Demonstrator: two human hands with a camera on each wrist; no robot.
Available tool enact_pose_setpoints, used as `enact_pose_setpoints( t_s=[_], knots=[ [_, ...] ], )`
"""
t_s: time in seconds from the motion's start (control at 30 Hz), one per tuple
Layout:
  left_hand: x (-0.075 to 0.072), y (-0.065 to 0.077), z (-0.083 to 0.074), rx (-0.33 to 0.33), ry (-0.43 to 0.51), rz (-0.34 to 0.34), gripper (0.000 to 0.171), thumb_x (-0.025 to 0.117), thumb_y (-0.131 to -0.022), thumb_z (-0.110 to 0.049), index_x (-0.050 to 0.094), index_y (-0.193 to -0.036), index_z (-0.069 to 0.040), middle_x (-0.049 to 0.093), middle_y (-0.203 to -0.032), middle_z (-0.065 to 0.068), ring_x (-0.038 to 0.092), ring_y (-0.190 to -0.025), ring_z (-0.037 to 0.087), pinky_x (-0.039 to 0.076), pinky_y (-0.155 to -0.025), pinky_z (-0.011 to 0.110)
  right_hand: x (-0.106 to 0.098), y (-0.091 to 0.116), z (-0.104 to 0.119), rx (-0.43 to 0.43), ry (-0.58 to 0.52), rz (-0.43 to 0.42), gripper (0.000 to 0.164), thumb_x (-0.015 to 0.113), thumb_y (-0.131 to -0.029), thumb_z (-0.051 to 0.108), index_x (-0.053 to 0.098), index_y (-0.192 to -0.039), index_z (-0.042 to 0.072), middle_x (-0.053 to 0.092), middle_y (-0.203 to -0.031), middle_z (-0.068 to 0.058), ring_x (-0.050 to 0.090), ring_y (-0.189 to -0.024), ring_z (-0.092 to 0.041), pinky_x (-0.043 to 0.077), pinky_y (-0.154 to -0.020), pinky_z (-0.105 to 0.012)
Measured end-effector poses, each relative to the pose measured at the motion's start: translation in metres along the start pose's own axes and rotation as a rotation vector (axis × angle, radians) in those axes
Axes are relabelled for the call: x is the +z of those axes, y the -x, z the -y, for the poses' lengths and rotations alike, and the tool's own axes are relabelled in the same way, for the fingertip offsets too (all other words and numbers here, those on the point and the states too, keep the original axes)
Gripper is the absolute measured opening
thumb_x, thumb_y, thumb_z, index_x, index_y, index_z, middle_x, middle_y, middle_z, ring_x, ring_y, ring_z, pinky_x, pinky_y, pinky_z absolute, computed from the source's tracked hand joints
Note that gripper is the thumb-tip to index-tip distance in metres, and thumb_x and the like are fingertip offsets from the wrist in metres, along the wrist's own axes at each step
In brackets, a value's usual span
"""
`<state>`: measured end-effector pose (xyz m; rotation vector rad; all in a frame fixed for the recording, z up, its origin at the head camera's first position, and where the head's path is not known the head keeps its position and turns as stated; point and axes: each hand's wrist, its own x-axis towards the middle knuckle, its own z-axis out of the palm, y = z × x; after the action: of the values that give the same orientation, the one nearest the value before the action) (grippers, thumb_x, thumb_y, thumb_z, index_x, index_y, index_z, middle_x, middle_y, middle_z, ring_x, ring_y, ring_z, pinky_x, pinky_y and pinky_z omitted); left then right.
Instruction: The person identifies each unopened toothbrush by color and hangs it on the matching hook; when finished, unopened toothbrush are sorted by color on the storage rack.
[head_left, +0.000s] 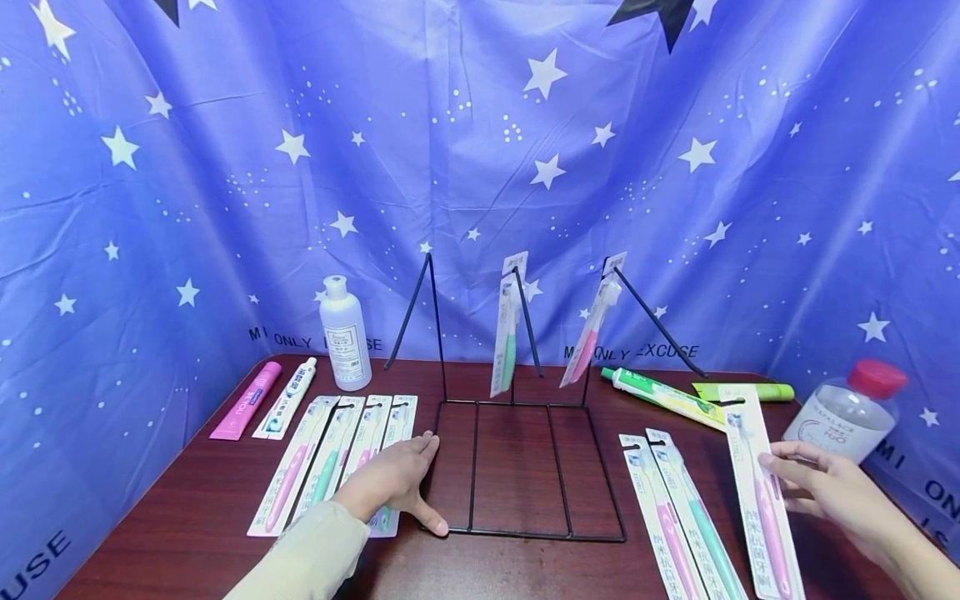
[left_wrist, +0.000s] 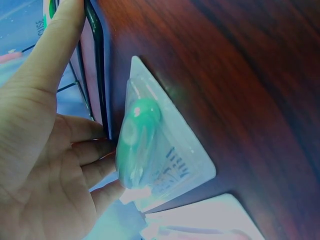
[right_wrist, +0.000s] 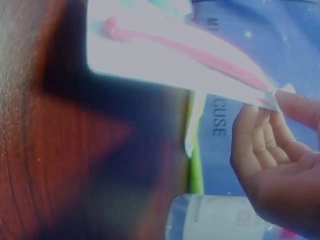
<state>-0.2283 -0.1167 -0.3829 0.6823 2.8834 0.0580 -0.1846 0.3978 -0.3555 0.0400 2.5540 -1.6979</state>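
My right hand (head_left: 832,492) pinches the edge of a pink toothbrush in a blister pack (head_left: 757,500) between thumb and fingers. The right wrist view shows the same pack (right_wrist: 175,65) raised off the table, tilted. My left hand (head_left: 397,479) touches the left base wire of a black wire rack (head_left: 521,533), its thumb at the front corner and its fingers spread along the side. From the rack's prongs hang a green packaged toothbrush (head_left: 508,333) and a pink one (head_left: 592,333). Beneath my left hand lies a green packaged toothbrush (left_wrist: 142,135), partly hidden in the head view.
Several packaged toothbrushes (head_left: 288,475) lie in a row at left, two more (head_left: 675,517) at right. Toothpaste tubes (head_left: 247,400) and a white bottle (head_left: 345,333) are at back left. A green-and-white tube (head_left: 667,398) and a red-capped bottle (head_left: 843,417) are at back right.
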Motion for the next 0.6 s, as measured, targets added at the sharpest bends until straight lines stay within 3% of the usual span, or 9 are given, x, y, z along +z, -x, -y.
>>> enact_pose_setpoints(
  t_s=[0.07,0.23,0.43,0.6],
  knots=[
    [0.0,0.0,0.0,-0.001,0.002,0.001,0.124,0.071,-0.048,-0.069,0.03,-0.138,0.005,0.03,-0.143,0.019,0.029,-0.131,0.029,0.026,-0.106,0.038,0.001,0.003,0.004,-0.066,-0.025,0.011,0.013,0.049,-0.094,0.016,0.059,-0.098,0.023,0.063,-0.088,0.006,0.061,-0.079,-0.01,0.053,-0.067,-0.033],
    [-0.001,0.0,-0.001,-0.009,0.007,0.009,0.124,0.072,-0.048,-0.069,0.03,-0.138,0.004,0.03,-0.143,0.018,0.028,-0.131,0.029,0.026,-0.106,0.038,0.007,0.01,0.019,-0.264,-0.084,0.061,0.019,0.046,-0.095,0.006,0.057,-0.108,0.011,0.064,-0.094,0.001,0.062,-0.083,-0.012,0.053,-0.067,-0.035],
    [-0.001,0.0,-0.001,-0.016,0.011,0.012,0.124,0.071,-0.048,-0.069,0.03,-0.139,0.003,0.029,-0.144,0.018,0.028,-0.131,0.028,0.026,-0.106,0.037,0.019,0.022,0.043,-0.405,-0.098,0.099,0.022,0.041,-0.094,-0.003,0.051,-0.113,0.002,0.063,-0.096,-0.004,0.062,-0.083,-0.017,0.053,-0.067,-0.033],
    [0.0,0.0,-0.001,-0.016,0.014,0.012,0.124,0.072,-0.048,-0.069,0.029,-0.139,0.003,0.029,-0.144,0.018,0.027,-0.131,0.028,0.026,-0.106,0.037,0.031,0.033,0.065,-0.56,-0.227,0.227,0.029,0.031,-0.092,-0.015,0.047,-0.115,-0.007,0.061,-0.099,-0.011,0.061,-0.087,-0.02,0.052,-0.069,-0.033]
  ],
)
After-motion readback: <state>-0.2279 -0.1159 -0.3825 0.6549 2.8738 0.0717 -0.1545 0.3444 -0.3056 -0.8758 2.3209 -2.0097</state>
